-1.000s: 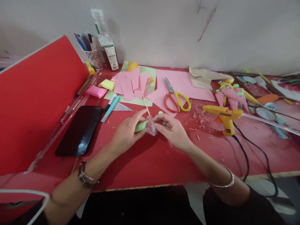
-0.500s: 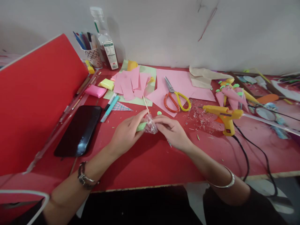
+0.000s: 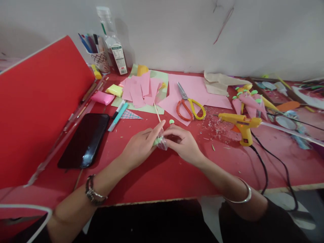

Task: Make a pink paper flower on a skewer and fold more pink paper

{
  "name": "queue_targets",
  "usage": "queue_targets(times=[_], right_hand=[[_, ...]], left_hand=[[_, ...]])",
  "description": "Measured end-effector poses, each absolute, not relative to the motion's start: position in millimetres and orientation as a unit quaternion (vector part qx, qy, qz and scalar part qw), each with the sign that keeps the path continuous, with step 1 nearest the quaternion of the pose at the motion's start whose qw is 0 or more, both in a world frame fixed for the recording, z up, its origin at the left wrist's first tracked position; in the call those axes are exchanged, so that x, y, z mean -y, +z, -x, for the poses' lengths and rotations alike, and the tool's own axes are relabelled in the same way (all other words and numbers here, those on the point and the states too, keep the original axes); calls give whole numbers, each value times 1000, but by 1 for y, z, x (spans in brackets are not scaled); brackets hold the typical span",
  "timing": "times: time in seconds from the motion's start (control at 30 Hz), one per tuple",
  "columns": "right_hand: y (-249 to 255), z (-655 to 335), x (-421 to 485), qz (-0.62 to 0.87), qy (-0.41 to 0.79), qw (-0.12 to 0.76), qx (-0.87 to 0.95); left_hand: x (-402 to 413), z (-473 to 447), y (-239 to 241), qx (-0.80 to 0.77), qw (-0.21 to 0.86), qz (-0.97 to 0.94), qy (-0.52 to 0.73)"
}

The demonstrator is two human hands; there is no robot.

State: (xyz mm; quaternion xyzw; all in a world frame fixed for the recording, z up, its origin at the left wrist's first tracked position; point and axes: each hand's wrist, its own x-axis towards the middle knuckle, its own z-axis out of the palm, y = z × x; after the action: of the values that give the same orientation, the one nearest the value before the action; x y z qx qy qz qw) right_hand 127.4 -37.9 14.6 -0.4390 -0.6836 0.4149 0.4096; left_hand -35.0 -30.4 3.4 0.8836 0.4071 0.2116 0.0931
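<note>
Between my hands is a small clear plastic packet (image 3: 162, 145) with light green clay (image 3: 157, 141) inside. My left hand (image 3: 139, 145) is closed around the clay end of it. My right hand (image 3: 186, 143) pinches the packet's loose plastic edge from the other side. A thin wooden stick (image 3: 157, 112) points away just beyond my left fingertips; its near end is hidden by the hand. A small green disc (image 3: 171, 121) shows just past my right fingers, and what it sits on is mostly hidden.
Scissors (image 3: 188, 106) rest on pink paper (image 3: 217, 101). A yellow glue gun (image 3: 243, 126) with a cord lies at right, near pink cones (image 3: 250, 103). To the left are a black phone (image 3: 84, 140), markers (image 3: 118, 116), a pink clay packet (image 3: 102, 98) and a glass bottle (image 3: 116, 50).
My right fingers have shifted on the plastic, and the packet now hangs more downward between the hands. My left thumb or finger has lifted slightly. Other things stay where they were.
</note>
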Motion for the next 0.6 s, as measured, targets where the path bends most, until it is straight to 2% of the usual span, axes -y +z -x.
queue_targets(times=[0.13,0.3,0.5,0.6], right_hand=[[16,-128,37,439,395,417,691],[18,-132,33,452,425,464,632],[20,-142,25,474,451,537,533],[19,-144,23,469,461,545,520]], left_hand=[[30,35,4,-399,90,-886,220],[30,37,6,-418,99,-874,225],[25,43,9,-517,112,-823,208],[20,47,8,-565,85,-801,178]])
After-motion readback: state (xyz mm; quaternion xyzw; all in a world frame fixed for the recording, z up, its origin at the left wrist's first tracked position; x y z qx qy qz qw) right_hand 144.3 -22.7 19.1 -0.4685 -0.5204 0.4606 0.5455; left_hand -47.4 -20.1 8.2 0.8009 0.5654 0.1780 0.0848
